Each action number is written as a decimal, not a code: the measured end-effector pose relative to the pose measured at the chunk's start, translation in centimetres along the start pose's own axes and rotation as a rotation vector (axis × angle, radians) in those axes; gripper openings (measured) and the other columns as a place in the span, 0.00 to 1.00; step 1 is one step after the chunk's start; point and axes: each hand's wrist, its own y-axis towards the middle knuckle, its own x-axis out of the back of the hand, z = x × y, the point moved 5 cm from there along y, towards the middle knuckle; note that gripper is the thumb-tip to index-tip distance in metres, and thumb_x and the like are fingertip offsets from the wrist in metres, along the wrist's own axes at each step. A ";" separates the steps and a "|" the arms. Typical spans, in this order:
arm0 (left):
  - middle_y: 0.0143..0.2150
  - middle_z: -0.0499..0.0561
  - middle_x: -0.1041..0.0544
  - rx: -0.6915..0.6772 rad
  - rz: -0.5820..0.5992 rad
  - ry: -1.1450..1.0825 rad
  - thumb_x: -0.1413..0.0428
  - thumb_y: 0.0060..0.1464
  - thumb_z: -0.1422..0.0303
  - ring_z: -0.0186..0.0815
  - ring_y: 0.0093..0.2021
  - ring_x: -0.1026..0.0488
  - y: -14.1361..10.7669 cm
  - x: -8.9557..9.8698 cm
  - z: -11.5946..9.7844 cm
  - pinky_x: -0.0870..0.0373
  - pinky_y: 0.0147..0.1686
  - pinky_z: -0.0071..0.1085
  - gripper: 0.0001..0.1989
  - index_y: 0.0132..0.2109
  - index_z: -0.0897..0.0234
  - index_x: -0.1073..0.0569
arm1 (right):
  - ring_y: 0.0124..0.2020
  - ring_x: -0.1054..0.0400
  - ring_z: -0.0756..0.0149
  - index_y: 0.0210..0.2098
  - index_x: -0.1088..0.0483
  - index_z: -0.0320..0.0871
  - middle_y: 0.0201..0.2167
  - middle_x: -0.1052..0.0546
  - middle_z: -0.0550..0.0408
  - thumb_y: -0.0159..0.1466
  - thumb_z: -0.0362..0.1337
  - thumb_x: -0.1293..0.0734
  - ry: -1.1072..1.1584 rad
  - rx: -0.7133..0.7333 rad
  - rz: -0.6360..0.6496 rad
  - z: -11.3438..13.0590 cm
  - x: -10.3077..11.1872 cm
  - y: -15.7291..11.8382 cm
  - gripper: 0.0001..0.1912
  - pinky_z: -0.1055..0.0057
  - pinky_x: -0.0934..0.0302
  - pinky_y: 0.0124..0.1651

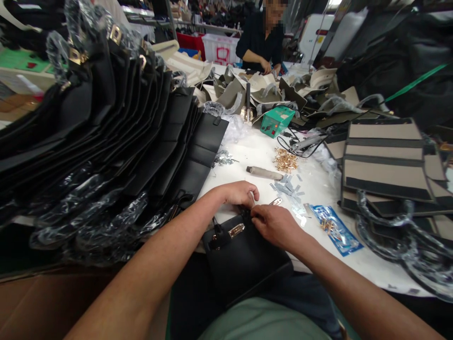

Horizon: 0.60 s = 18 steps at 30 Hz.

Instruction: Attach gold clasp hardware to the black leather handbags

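"Grip?"

"My right hand [275, 225] is pinched on the black leather handbag [247, 257] top; left hand [238, 193] half-curled beside it, can't tell if touching. Bag's at the worktable edge [339, 269]."

The one head-worn view looks forward and down from the near edge of the white tabletop [255, 156], close over the left hand [238, 193] and right hand [276, 225], facing a co-worker [260, 40] across it.

White worktable [258, 151], stacked black leather bags [208, 146], loose silver metal pieces [284, 188], brass fittings [285, 160], blue hardware packet [334, 230], green electrical box [277, 121]
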 end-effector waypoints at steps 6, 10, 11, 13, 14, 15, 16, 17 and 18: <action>0.23 0.41 0.27 0.003 -0.054 0.101 0.38 0.37 0.73 0.30 0.23 0.33 -0.6 -0.2 -1.0 0.42 0.22 0.24 0.15 0.36 0.63 0.29 | 0.29 0.32 0.66 0.41 0.30 0.47 0.27 0.24 0.60 0.61 0.34 0.33 0.197 -0.125 -0.124 -1.0 -0.8 -0.8 0.08 0.74 0.45 0.33; 0.23 0.41 0.28 0.015 -0.109 0.207 0.39 0.37 0.74 0.30 0.24 0.33 -1.6 -0.6 -2.2 0.44 0.22 0.24 0.13 0.34 0.62 0.30 | 0.28 0.32 0.66 0.38 0.29 0.48 0.26 0.25 0.61 0.62 0.35 0.33 0.334 -0.123 -0.216 -1.0 -1.3 -2.1 0.04 0.73 0.44 0.34; 0.23 0.41 0.28 0.016 -0.116 0.228 0.39 0.37 0.74 0.30 0.24 0.33 -1.9 -0.7 -2.5 0.44 0.22 0.24 0.13 0.34 0.62 0.30 | 0.28 0.32 0.66 0.38 0.28 0.48 0.26 0.25 0.61 0.63 0.36 0.34 0.368 -0.111 -0.236 -1.0 -1.4 -2.5 0.04 0.72 0.43 0.34; 0.23 0.41 0.28 0.017 -0.122 0.257 0.40 0.38 0.74 0.31 0.24 0.33 -2.3 -1.0 -2.9 0.43 0.23 0.24 0.12 0.35 0.62 0.29 | 0.28 0.32 0.67 0.39 0.28 0.48 0.27 0.25 0.60 0.63 0.36 0.35 0.423 -0.077 -0.269 -0.9 -1.4 -3.2 0.05 0.72 0.42 0.34; 0.23 0.42 0.28 0.017 -0.124 0.267 0.40 0.38 0.73 0.31 0.24 0.33 -2.4 -1.1 -3.1 0.42 0.23 0.25 0.12 0.35 0.62 0.29 | 0.28 0.32 0.67 0.39 0.28 0.48 0.27 0.26 0.60 0.63 0.35 0.35 0.442 -0.059 -0.281 -0.8 -1.4 -3.5 0.05 0.73 0.41 0.34; 0.23 0.42 0.28 0.018 -0.126 0.274 0.40 0.39 0.73 0.31 0.25 0.32 -2.5 -1.3 -3.2 0.41 0.24 0.25 0.12 0.35 0.62 0.29 | 0.28 0.32 0.67 0.38 0.28 0.48 0.27 0.26 0.60 0.63 0.35 0.36 0.457 -0.043 -0.288 -0.8 -1.4 -3.7 0.05 0.73 0.41 0.34; 0.24 0.42 0.27 0.019 -0.129 0.281 0.40 0.39 0.73 0.32 0.25 0.32 -2.6 -1.4 -3.4 0.40 0.24 0.25 0.12 0.35 0.62 0.29 | 0.27 0.33 0.68 0.38 0.28 0.47 0.27 0.26 0.60 0.63 0.34 0.36 0.469 -0.028 -0.292 -0.8 -1.3 -3.9 0.05 0.73 0.42 0.33; 0.24 0.42 0.27 0.022 -0.134 0.287 0.40 0.39 0.72 0.32 0.25 0.32 -2.6 -1.5 -3.5 0.40 0.24 0.25 0.12 0.35 0.62 0.29 | 0.27 0.33 0.68 0.37 0.28 0.47 0.26 0.27 0.61 0.63 0.34 0.36 0.479 -0.012 -0.292 -0.9 -1.3 -4.1 0.05 0.74 0.42 0.33; 0.24 0.42 0.27 0.025 -0.140 0.294 0.40 0.39 0.72 0.32 0.25 0.32 -2.7 -1.6 -3.6 0.40 0.24 0.25 0.12 0.35 0.63 0.29 | 0.26 0.34 0.69 0.37 0.29 0.47 0.26 0.27 0.61 0.62 0.34 0.36 0.486 0.002 -0.292 -0.9 -1.2 -4.1 0.05 0.74 0.42 0.32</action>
